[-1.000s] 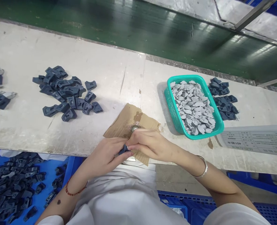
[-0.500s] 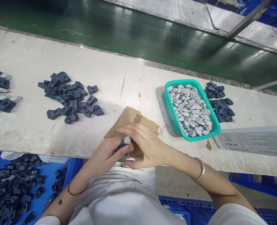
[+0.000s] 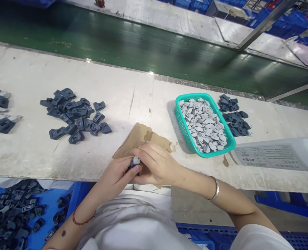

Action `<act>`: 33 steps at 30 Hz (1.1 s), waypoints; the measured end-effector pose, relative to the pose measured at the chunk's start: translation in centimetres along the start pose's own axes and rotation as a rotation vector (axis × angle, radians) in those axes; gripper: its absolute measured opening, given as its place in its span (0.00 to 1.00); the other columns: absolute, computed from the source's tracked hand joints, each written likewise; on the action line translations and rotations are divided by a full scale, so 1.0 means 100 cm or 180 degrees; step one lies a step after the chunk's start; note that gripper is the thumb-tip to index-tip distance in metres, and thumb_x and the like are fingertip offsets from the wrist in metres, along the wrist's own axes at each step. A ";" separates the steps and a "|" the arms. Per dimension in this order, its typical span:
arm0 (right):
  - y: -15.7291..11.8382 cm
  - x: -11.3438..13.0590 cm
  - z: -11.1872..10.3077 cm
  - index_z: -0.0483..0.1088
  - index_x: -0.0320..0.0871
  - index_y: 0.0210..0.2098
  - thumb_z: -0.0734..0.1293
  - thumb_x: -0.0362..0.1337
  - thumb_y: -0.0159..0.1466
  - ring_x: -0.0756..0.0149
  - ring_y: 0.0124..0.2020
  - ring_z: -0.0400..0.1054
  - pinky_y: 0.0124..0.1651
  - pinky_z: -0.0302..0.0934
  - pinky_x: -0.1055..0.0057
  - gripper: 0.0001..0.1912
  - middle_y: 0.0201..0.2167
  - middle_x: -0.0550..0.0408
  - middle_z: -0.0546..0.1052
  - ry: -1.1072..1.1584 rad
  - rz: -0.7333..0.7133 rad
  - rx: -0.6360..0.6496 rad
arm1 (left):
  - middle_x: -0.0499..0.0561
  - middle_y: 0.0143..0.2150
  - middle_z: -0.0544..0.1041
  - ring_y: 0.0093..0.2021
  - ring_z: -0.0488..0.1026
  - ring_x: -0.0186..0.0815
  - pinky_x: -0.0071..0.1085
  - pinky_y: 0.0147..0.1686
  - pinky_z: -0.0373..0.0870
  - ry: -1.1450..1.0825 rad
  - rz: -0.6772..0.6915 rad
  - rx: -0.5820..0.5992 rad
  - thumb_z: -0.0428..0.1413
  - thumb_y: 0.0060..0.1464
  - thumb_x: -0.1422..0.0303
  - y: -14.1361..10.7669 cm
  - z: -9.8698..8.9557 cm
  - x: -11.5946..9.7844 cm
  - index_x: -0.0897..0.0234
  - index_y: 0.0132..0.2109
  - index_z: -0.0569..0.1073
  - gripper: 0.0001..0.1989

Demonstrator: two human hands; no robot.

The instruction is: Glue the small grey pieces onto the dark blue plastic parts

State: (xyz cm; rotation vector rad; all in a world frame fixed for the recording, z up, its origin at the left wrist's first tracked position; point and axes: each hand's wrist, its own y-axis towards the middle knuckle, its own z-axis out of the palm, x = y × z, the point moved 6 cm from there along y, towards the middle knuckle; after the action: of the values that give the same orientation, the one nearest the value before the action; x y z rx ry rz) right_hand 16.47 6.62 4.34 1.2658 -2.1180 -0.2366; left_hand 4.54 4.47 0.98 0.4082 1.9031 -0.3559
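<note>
My left hand [image 3: 119,175] is closed around a small dark blue part with a light grey piece [image 3: 136,160] at its top. Curled over the same part from the other side is my right hand [image 3: 157,165]; its fingertips are close to the grey piece, and its thumb is partly hidden. Both hands are over a sheet of brown paper [image 3: 135,137] at the table's front edge. To the right stands a green basket [image 3: 231,141] full of light grey pieces [image 3: 203,125]. A pile of dark blue parts [image 3: 75,111] lies to the left.
At the far left are dark parts with grey pieces [image 3: 0,114]. More dark parts [image 3: 236,118] lie right of the basket, near a white bottle [image 3: 276,154]. Below the table at left is a blue bin [image 3: 77,198] of dark parts. A green belt [image 3: 143,45] runs behind.
The view has shifted, showing more beyond the belt. My right hand has closed in on the held part, its thumb nearer my left hand.
</note>
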 end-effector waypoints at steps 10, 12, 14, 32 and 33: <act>-0.019 -0.077 -0.110 0.72 0.46 0.50 0.60 0.34 0.70 0.49 0.51 0.71 0.54 0.66 0.49 0.13 0.48 0.44 0.77 -0.0907 0.1529 -0.0786 | 0.44 0.29 0.68 0.30 0.65 0.34 0.31 0.38 0.65 -0.0051 -0.0188 -0.2045 0.49 0.68 0.62 -0.034 -0.075 0.014 0.59 0.50 0.68 0.09; -0.032 -0.104 -0.115 0.72 0.44 0.52 0.60 0.35 0.68 0.45 0.51 0.72 0.51 0.67 0.48 0.16 0.50 0.41 0.76 -0.1105 0.1974 -0.0285 | 0.46 0.33 0.70 0.35 0.68 0.36 0.33 0.44 0.67 0.0442 -0.0336 -0.2775 0.50 0.67 0.64 -0.053 -0.113 0.020 0.60 0.51 0.68 0.09; -0.043 -0.124 -0.111 0.72 0.43 0.53 0.59 0.36 0.67 0.45 0.48 0.73 0.49 0.68 0.48 0.18 0.49 0.41 0.77 -0.1106 0.2145 0.0106 | 0.50 0.40 0.73 0.42 0.72 0.41 0.39 0.51 0.67 0.1213 -0.0657 -0.3395 0.51 0.65 0.68 -0.072 -0.151 0.026 0.62 0.55 0.68 0.13; -0.049 -0.127 -0.119 0.78 0.45 0.42 0.68 0.44 0.65 0.52 0.42 0.78 0.45 0.73 0.55 0.11 0.42 0.48 0.83 0.0216 0.2649 -0.0782 | 0.54 0.51 0.79 0.48 0.75 0.47 0.43 0.53 0.69 0.2458 -0.0742 -0.2284 0.59 0.59 0.62 -0.059 -0.171 0.045 0.59 0.50 0.77 0.13; -0.049 -0.125 -0.118 0.79 0.45 0.43 0.69 0.44 0.65 0.54 0.40 0.78 0.43 0.74 0.56 0.12 0.40 0.49 0.83 0.0445 0.2687 -0.0854 | 0.52 0.49 0.80 0.43 0.75 0.44 0.40 0.49 0.71 0.2282 -0.0891 -0.2537 0.61 0.58 0.62 -0.062 -0.174 0.046 0.59 0.49 0.78 0.13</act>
State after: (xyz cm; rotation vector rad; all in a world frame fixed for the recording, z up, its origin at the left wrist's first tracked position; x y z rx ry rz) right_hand 31.28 16.60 5.73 0.1714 -2.2068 -0.0512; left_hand -14.17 6.93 3.13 -0.3200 2.6025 0.4437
